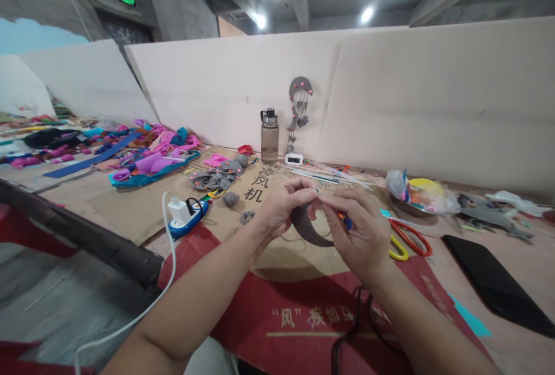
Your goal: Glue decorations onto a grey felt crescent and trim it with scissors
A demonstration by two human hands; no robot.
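Note:
Between my hands is a dark grey felt crescent [310, 229], its curved edge hanging down above the cardboard. My left hand [288, 204] pinches the crescent's upper end between thumb and fingers. With its fingertips pressed together, my right hand [359, 227] meets the left fingertips at that same end. Whatever fine thing the right fingers pinch is too small to make out. A small blue and orange object shows by the right palm, partly hidden. Just right of that hand lie scissors with red [414, 239] and yellow handles. Grey yarn balls [230, 199] rest beyond my left wrist.
A water bottle [269, 138] stands by the white partition, where a grey crescent hanging [300, 89] is fixed. A blue power strip [188, 219] with a white cable is at left. A metal bowl [411, 204] and a black phone [494, 282] are at right. Coloured felt [156, 158] lies far left.

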